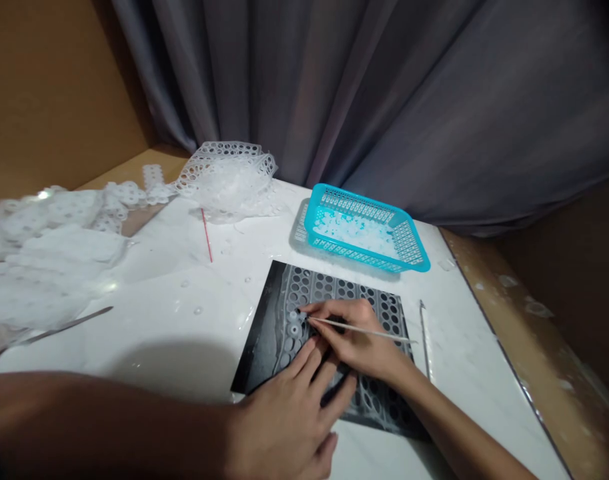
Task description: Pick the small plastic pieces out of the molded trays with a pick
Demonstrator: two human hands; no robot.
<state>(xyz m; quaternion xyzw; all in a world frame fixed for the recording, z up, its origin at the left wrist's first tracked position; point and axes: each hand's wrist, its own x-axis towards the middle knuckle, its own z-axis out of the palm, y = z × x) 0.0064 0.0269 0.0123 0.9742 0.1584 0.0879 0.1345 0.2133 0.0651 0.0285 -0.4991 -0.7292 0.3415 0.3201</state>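
A black board (pixel 257 353) lies on the white table, with a translucent sheet punched with rows of round holes (pixel 319 287) on it. My left hand (pixel 294 407) rests on the lower part of the board, fingers spread and holding nothing. In a pinch, my right hand (pixel 357 337) holds a thin pale stick-like tool (pixel 384 332), its near end pointing up-left to the sheet. Small whitish discs (pixel 295 329) sit by the fingertips, at the sheet's left side. Whether the tool touches one, I cannot tell.
Behind the board stands a blue plastic basket (pixel 364 263) holding small white pieces. Heaped punched sheets (pixel 227 177) and white sheets (pixel 49 260) lie to the left. A red strip (pixel 207 235), a slim blade-like tool (pixel 77 323) and a thin metal tool (pixel 424 340) are on the table.
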